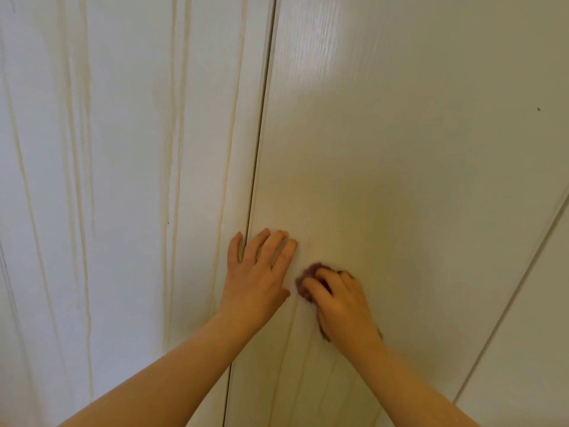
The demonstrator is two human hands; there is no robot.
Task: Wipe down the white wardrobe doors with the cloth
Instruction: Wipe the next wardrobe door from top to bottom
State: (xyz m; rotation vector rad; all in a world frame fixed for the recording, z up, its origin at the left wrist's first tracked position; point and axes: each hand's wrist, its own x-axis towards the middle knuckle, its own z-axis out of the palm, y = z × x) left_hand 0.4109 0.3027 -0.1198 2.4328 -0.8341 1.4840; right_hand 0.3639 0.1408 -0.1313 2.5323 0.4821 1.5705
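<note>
Two white wardrobe doors fill the view: the left door (123, 180) with moulded vertical grooves and the right door (385, 149), split by a dark vertical gap (261, 134). My left hand (257, 282) lies flat with straight fingers across that gap, pressing on the right door's edge. Just to its right, my right hand (341, 306) grips a bunched purple cloth (308, 280) and presses it against the right door. Most of the cloth is hidden under the fingers.
Yellowish streaks run down the grooves of the left door. A second seam (517, 288) slants down the far right, with another white panel (548, 334) beyond it. A small dark speck (538, 109) sits on the right door.
</note>
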